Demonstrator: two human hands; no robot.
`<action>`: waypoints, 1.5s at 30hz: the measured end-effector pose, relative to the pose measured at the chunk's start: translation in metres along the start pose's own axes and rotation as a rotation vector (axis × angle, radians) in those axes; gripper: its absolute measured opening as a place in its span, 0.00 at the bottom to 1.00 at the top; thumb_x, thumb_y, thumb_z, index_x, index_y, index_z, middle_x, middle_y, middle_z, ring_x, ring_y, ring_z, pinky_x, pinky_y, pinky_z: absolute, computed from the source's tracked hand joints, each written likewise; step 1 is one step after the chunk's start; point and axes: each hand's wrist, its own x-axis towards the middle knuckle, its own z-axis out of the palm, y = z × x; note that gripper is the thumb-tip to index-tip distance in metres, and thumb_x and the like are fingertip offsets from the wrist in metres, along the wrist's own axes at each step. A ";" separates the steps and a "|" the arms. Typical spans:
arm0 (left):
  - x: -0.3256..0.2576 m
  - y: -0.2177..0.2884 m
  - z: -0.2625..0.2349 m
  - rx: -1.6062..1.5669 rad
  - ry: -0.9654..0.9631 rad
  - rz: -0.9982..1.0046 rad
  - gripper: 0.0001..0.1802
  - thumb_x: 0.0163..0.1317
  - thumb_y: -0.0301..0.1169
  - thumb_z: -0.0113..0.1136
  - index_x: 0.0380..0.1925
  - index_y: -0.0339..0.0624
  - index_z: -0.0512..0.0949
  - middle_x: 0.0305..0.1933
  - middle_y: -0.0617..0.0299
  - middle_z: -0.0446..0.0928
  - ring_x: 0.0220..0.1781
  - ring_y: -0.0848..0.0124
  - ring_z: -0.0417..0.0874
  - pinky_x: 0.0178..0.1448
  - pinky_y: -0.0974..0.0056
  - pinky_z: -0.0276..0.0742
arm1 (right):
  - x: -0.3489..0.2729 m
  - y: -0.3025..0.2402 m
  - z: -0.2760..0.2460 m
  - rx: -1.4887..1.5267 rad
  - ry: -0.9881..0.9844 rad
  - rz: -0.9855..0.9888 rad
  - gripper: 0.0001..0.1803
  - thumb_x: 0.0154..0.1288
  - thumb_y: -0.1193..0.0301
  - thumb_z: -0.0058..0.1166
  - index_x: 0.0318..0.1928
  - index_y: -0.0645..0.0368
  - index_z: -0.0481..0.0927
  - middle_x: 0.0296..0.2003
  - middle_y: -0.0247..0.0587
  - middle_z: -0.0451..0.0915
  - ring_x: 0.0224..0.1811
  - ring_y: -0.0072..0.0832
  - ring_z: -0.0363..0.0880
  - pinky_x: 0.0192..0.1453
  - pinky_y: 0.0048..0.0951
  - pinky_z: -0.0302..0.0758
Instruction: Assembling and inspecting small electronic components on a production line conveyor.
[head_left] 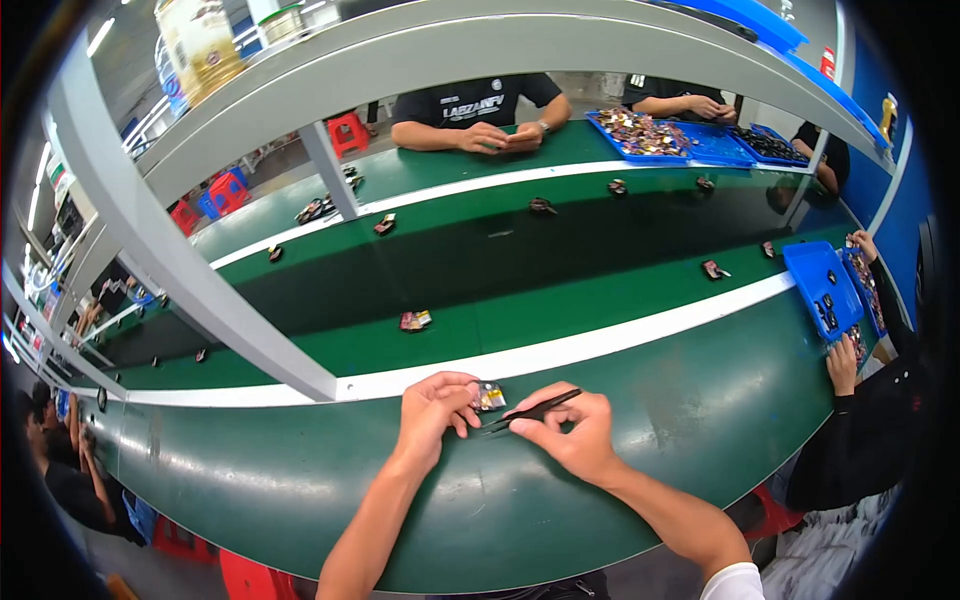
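Over the green worktop, my left hand pinches a small electronic part with silver, black and yellow areas between thumb and fingers. Close on its right, my right hand grips black tweezers. Their thin tips point left, toward the lower edge of the part; whether they touch it I cannot tell. Both forearms come in from the lower edge.
Beyond a white rail runs a green conveyor belt carrying several small parts, one just ahead. A grey post stands left. Blue trays lie right. Co-workers sit across and at both sides.
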 end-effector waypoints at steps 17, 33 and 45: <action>-0.023 -0.026 0.007 -0.019 -0.027 0.235 0.10 0.70 0.23 0.62 0.47 0.28 0.78 0.33 0.53 0.84 0.24 0.72 0.85 0.22 0.72 0.75 | -0.003 0.005 0.005 0.064 0.099 0.182 0.09 0.61 0.84 0.68 0.41 0.68 0.83 0.29 0.32 0.84 0.19 0.04 0.63 0.21 0.13 0.56; -0.024 -0.028 0.012 -0.029 0.029 0.262 0.09 0.72 0.23 0.60 0.46 0.27 0.76 0.37 0.52 0.82 0.22 0.73 0.83 0.20 0.72 0.75 | -0.003 0.003 0.013 -0.032 0.170 0.221 0.09 0.61 0.84 0.68 0.41 0.67 0.83 0.25 0.26 0.81 0.19 0.03 0.62 0.21 0.13 0.54; -0.025 -0.028 0.014 0.006 0.021 0.281 0.09 0.72 0.23 0.59 0.47 0.28 0.76 0.37 0.53 0.82 0.23 0.75 0.83 0.21 0.73 0.74 | -0.004 0.015 0.018 0.145 0.207 0.204 0.10 0.63 0.84 0.66 0.44 0.67 0.82 0.29 0.36 0.86 0.20 0.05 0.68 0.20 0.13 0.56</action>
